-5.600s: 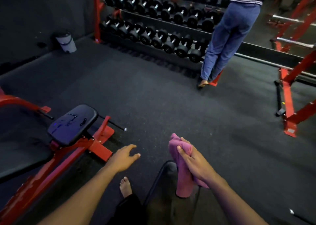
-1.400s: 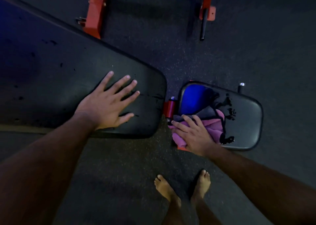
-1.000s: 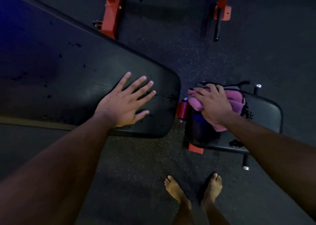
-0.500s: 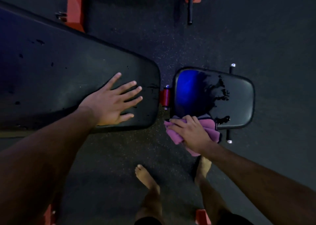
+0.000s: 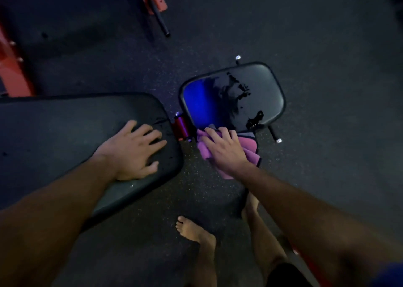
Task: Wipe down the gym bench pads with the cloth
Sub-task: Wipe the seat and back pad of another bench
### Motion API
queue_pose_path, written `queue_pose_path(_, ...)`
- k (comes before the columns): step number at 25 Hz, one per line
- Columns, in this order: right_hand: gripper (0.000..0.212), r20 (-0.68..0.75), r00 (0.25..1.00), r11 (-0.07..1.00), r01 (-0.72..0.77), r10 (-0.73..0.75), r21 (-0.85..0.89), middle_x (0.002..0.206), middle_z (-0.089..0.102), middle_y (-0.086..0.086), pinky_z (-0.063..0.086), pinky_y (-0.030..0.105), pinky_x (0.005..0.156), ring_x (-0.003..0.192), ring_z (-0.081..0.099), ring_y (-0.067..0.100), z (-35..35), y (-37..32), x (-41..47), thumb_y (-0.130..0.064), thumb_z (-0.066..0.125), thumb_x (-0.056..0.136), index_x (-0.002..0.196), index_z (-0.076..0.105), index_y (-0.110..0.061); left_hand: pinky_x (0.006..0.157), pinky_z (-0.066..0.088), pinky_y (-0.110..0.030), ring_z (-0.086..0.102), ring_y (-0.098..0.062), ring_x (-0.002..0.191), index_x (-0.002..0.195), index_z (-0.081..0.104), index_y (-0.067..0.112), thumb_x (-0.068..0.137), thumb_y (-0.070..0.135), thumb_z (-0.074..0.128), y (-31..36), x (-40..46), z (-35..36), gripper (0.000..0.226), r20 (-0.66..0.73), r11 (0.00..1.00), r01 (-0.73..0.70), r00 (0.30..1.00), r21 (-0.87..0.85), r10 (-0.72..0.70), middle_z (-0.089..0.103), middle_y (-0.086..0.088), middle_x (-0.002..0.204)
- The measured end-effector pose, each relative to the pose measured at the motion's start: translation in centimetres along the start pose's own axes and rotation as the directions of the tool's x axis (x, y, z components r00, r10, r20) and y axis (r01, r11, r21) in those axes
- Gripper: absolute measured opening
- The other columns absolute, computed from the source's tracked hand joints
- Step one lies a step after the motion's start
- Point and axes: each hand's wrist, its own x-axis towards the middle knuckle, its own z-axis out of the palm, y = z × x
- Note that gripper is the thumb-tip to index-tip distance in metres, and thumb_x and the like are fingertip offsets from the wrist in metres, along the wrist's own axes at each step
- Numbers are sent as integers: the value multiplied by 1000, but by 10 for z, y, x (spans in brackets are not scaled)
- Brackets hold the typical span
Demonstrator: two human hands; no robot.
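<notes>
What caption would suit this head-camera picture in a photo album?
Left hand resting flat on the long bench pad while the right hand presses a pink cloth at the small seat pad's near edge.

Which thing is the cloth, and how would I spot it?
Find the long black bench pad, then the small seat pad just right of it. At that seat's near edge, the right hand presses on the cloth. It is the only soft, crumpled pink thing there.
</notes>
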Motion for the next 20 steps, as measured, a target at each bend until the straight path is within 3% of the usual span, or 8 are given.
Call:
queue_pose_path(2, 69, -19, 1000, 1000, 3, -4, -14, 148, 46, 5, 42, 50, 93, 120, 47, 34, 3, 5, -2, -33, 73, 81, 144, 46, -22, 117, 27, -54, 49, -26, 136, 155, 50, 23, 96, 65, 17, -4, 12, 8, 80, -107, 1000, 0, 994, 10, 2, 55, -5, 147)
queue_pose_path(3, 66, -22, 999, 999, 37, -38, -15, 147, 46, 6, 43, 50, 92, 120, 47, 35, 2, 5, -3, -31, 74, 81, 141, 48, -21, 121, 23, -59, 48, -27, 141, 154, 51, 23, 96, 66, 21, -4, 12, 12, 78, -116, 1000, -7, 993, -6, 6, 56, -6, 148)
queue_pose_path(5, 66, 2, 998, 998, 64, -64, -23, 147, 46, 6, 44, 48, 91, 120, 48, 34, 1, 8, -3, -33, 74, 81, 140, 48, -21, 126, 4, -65, 25, -27, 158, 163, 32, 27, 96, 69, 11, -3, 11, 15, 82, -41, 998, -5, 999, -59, 2, 34, -4, 168)
queue_pose_path(7, 67, 4, 998, 998, 69, -69, 0, 144, 48, 3, 45, 46, 91, 117, 49, 30, -6, 17, -4, -31, 71, 82, 144, 46, -22, 125, -8, -64, 1, -25, 162, 167, 9, 30, 93, 72, -3, -3, 13, 18, 86, -27, 999, 17, 999, -48, -19, 5, -1, 175)
queue_pose_path(10, 56, -21, 991, 990, -130, 131, 59, 130, 54, 0, 46, 42, 87, 105, 48, 24, -13, 73, -8, -18, 64, 86, 139, 46, -25, 125, -8, -63, 2, -24, 162, 166, 10, 30, 95, 73, -1, -5, 15, 18, 84, -46, 997, 9, 999, -75, -13, 9, 0, 174)
queue_pose_path(14, 43, 2, 813, 797, -572, 583, 195, 126, 52, 9, 48, 52, 89, 105, 50, 34, -26, 164, -15, -9, 57, 95, 136, 47, -16, 126, 0, -64, 17, -26, 160, 164, 27, 27, 99, 71, 8, -7, 16, 26, 80, -91, 996, 14, 996, -86, -21, 25, -3, 171)
queue_pose_path(18, 59, 3, 532, 488, -778, 847, 395, 141, 44, 14, 45, 51, 101, 119, 46, 38, -20, 101, 3, -6, 58, 89, 145, 41, -8, 126, -2, -65, 15, -26, 161, 164, 25, 28, 99, 71, 8, -6, 16, 26, 80, -100, 995, 11, 995, -103, -21, 21, -3, 172)
queue_pose_path(20, 66, 45, 581, 520, -757, 812, 395, 146, 40, 10, 42, 48, 107, 125, 42, 34, -18, 39, 6, -8, 60, 86, 148, 39, -11, 126, 1, -65, 19, -27, 160, 163, 29, 27, 99, 71, 11, -7, 16, 28, 80, -83, 996, 5, 996, -90, -13, 25, -3, 170)
